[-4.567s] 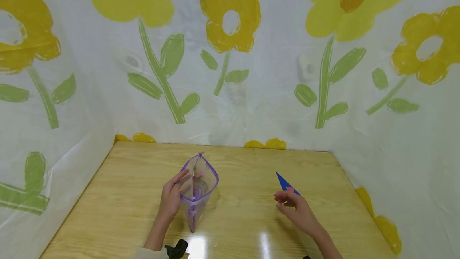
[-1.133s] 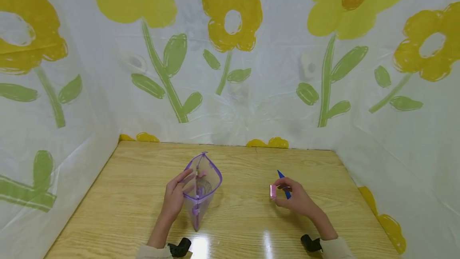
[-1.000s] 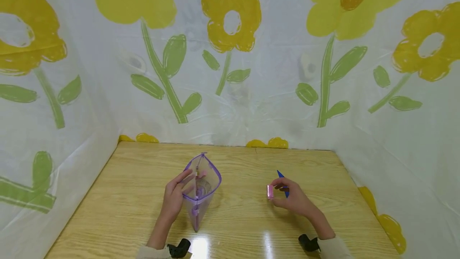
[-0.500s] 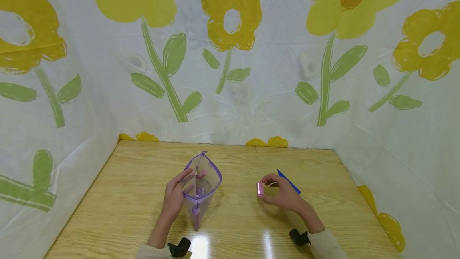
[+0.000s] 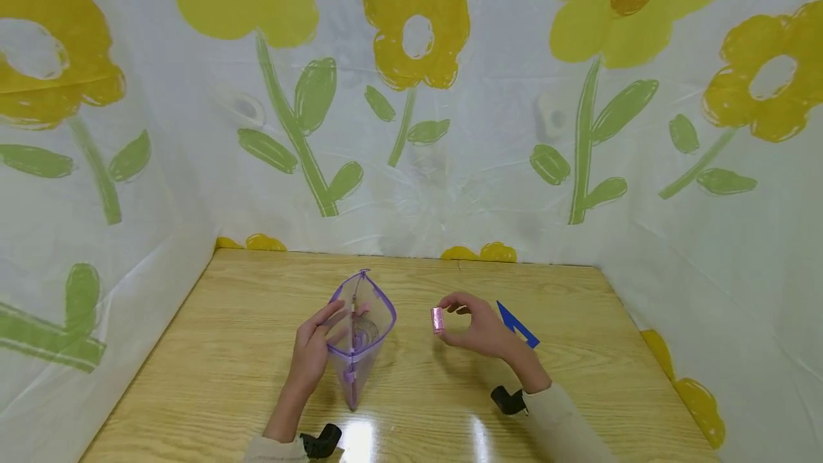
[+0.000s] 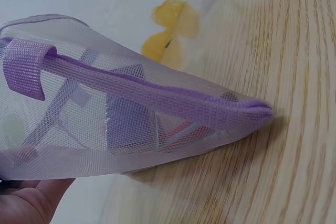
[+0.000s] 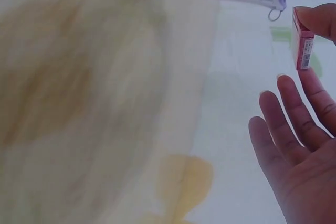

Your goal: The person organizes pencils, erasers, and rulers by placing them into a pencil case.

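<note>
An unzipped purple-edged mesh pouch (image 5: 360,370) stands on the table, its mouth spread wide. My left hand (image 5: 310,354) holds its left side, with fingertips at the rim. Through the mesh in the left wrist view, several things show inside, among them a dark patterned piece and a pink-red strip; their kinds are unclear. To the right of the pouch, my right hand (image 5: 479,331) pinches a small shiny pink box (image 5: 437,320) between thumb and fingertip, above the table. The right wrist view shows a barcode label on the end of this box (image 7: 304,45); the other fingers are spread loosely.
A blue set square (image 5: 511,318) lies on the wooden table (image 5: 244,349), behind and right of my right hand. White flower-printed cloth (image 5: 476,184) walls off the back and both sides.
My right hand has picked up the pink box from beside the set square and carried it left toward the pouch, uncovering the set square. The left hand and pouch have stayed nearly still.
</note>
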The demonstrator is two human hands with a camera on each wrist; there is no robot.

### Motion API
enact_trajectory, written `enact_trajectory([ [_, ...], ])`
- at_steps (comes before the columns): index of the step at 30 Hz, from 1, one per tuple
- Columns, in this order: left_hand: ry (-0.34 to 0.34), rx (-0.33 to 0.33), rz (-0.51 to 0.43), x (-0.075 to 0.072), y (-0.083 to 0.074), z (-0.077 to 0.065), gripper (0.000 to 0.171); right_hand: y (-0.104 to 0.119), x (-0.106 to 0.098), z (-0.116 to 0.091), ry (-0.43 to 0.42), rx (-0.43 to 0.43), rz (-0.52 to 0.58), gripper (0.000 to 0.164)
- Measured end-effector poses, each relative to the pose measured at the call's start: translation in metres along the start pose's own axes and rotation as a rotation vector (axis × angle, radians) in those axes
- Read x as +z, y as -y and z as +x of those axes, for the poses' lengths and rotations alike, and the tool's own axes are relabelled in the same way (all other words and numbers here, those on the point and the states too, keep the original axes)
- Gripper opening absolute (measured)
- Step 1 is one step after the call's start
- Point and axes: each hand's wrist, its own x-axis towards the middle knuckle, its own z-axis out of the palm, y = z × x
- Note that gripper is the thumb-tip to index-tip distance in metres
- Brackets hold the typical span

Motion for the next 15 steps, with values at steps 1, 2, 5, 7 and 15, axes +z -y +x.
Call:
enact_trajectory([
  [1,-0.001,-0.003,-0.005,0.0,0.0,0.0,0.05,0.002,0.001,0.004,0.004,-0.016,-0.007,0.041],
  [2,-0.003,-0.002,-0.005,-0.001,0.0,0.0,0.05,0.004,0.002,0.008,0.008,-0.029,-0.017,0.041],
  [5,-0.008,-0.007,-0.018,-0.002,-0.001,-0.001,0.048,0.011,0.005,0.02,0.014,-0.06,-0.034,0.042],
  [7,-0.012,-0.012,-0.015,-0.002,-0.002,-0.002,0.048,0.015,0.006,0.028,0.019,-0.071,-0.049,0.042],
  [15,-0.016,-0.027,-0.022,-0.004,-0.003,-0.004,0.048,0.031,0.015,0.054,0.06,-0.108,-0.044,0.042],
])
